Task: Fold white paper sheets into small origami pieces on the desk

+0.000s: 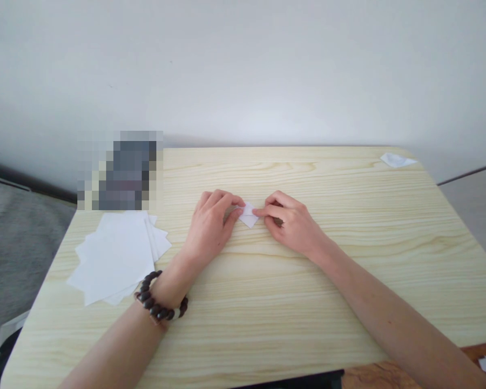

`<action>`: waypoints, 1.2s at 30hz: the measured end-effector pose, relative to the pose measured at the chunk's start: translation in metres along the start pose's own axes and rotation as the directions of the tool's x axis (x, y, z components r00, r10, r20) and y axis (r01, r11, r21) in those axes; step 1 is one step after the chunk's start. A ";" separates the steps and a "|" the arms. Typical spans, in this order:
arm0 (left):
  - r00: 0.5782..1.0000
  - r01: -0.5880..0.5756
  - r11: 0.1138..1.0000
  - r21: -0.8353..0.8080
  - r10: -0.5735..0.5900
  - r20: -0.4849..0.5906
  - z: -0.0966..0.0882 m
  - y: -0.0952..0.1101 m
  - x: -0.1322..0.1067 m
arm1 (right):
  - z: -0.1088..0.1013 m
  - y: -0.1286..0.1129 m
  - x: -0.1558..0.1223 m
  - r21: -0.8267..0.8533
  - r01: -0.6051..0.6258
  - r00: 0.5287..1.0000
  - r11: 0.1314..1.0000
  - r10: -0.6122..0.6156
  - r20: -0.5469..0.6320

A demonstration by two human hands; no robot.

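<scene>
A small folded piece of white paper (249, 220) lies on the wooden table between my two hands, one corner pointing toward me. My left hand (214, 219) pinches its left side between thumb and fingers; a dark beaded bracelet (157, 310) circles that wrist. From the other side, my right hand (288, 219) has its index fingertip on the right corner of the paper, with the other fingers curled in. The fingertips hide parts of the paper's edges.
A fanned stack of white paper sheets (117, 254) rests at the left of the table (267, 313). Behind it is a blurred dark object (125, 175). Another folded white paper (397, 160) lies at the far right corner. A wall (267, 75) borders the back edge.
</scene>
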State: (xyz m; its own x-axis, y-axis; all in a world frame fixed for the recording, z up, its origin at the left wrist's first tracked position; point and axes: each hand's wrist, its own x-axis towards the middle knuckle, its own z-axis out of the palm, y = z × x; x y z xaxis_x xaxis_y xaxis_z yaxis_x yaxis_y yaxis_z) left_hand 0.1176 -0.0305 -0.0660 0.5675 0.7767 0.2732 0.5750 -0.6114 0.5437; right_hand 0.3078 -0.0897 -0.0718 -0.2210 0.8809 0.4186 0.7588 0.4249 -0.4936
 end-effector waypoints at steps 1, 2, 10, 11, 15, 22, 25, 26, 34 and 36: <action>1.000 -0.014 1.000 0.008 0.014 0.002 0.000 0.000 0.000 | -0.001 0.000 0.000 0.000 -0.001 1.000 1.000 0.001 0.007; 1.000 -0.026 0.999 0.019 0.026 0.000 -0.001 0.000 0.000 | -0.002 -0.001 0.001 0.000 -0.001 1.000 1.000 0.001 0.014; 0.989 -0.142 0.978 0.150 0.146 -0.018 -0.006 -0.004 -0.002 | -0.007 0.000 0.003 0.089 -0.024 0.999 0.996 0.021 0.039; 0.988 -0.149 0.976 0.157 0.153 -0.017 -0.007 -0.004 -0.002 | -0.008 0.001 0.003 0.100 -0.021 0.999 0.995 0.017 0.040; 0.989 -0.144 0.977 0.155 0.147 -0.005 -0.007 -0.005 -0.001 | -0.008 0.004 0.003 0.124 -0.015 0.999 0.992 0.010 0.043; 0.991 -0.133 0.987 0.089 0.132 0.025 -0.009 -0.008 0.000 | -0.009 0.008 0.001 0.144 -0.003 0.998 0.990 -0.006 0.063; 0.979 -0.193 0.980 0.039 0.190 0.070 -0.013 -0.013 0.001 | -0.008 0.010 0.000 0.147 0.003 0.997 0.989 -0.014 0.072; 0.975 -0.209 0.978 0.024 0.206 0.083 -0.013 -0.015 0.001 | -0.007 0.010 0.000 0.144 0.005 0.998 0.990 -0.014 0.065; 0.973 -0.225 0.972 0.065 0.220 0.073 -0.008 -0.021 0.001 | -0.008 0.009 0.001 0.154 -0.004 0.999 0.988 -0.004 0.052; 0.970 -0.241 0.967 0.079 0.237 0.050 -0.007 -0.020 0.001 | -0.009 0.008 0.001 0.139 -0.019 0.996 0.990 0.007 0.084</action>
State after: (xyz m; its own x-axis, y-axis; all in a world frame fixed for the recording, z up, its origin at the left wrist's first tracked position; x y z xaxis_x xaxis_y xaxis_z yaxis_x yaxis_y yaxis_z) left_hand 0.1023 -0.0157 -0.0709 0.7163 0.6009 0.3547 0.4663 -0.7903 0.3974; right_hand 0.3193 -0.0877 -0.0686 -0.2663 0.8984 0.3492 0.6707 0.4329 -0.6023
